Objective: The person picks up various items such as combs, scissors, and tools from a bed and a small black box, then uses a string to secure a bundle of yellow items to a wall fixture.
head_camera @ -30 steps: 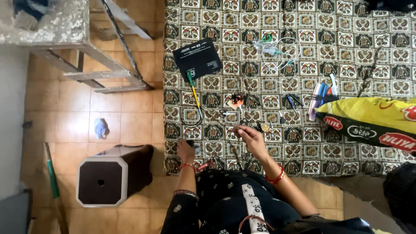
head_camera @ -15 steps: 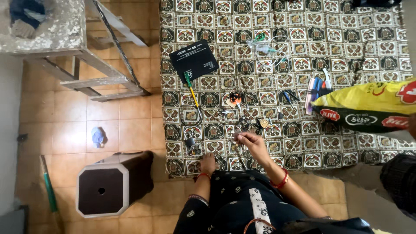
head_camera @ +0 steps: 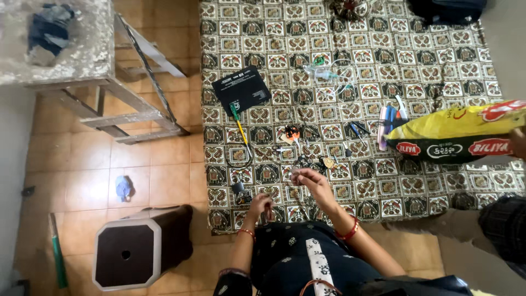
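Left hand (head_camera: 261, 205) lowered; right hand (head_camera: 310, 181) pinching thin, perhaps wire-like piece.

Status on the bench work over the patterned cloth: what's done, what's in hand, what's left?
Done: tools and parts are laid out on the cloth, with a black board and a screwdriver set out. In hand: the right hand pinches something small, too fine to identify; the left hand is closed near the cloth's edge. Left: the small parts mid-cloth lie loose, apparently not joined.

Black pad (head_camera: 241, 89) lies on cloth (head_camera: 438, 66), left of sack (head_camera: 457, 134).
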